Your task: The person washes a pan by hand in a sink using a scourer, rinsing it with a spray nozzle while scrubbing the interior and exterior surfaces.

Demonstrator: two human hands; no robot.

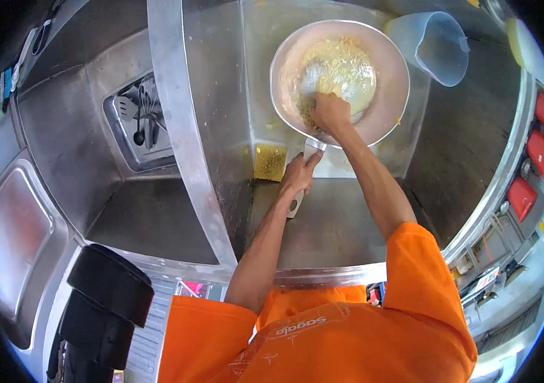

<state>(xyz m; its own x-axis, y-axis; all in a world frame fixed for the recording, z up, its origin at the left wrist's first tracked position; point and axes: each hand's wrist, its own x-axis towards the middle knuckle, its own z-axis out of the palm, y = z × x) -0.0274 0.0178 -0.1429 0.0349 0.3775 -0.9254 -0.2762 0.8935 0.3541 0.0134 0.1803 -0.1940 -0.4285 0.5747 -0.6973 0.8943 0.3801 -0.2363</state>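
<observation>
A frying pan [391, 100] with a pale interior and a light handle is held over the right basin of a metal sink. My left hand [299, 173] grips its handle. Inside the pan, my right hand [332, 111] is closed around something mostly hidden, perhaps a scouring pad, pressed on the pan's bottom. Yellowish, wet residue and suds lie around the fingers. A yellow sponge [270, 163] rests in the basin to the left of the handle. Beside the pan's upper right rim, a translucent plastic jug [444, 52] lies tilted.
A metal divider [171, 95] separates the two basins. In the left basin, a metal tray [131, 158] holds a whisk [147, 98], a slotted turner [126, 107] and other utensils. A large metal pan [13, 234] stands at the far left. Several red objects [522, 198] line the right side beyond the sink rim.
</observation>
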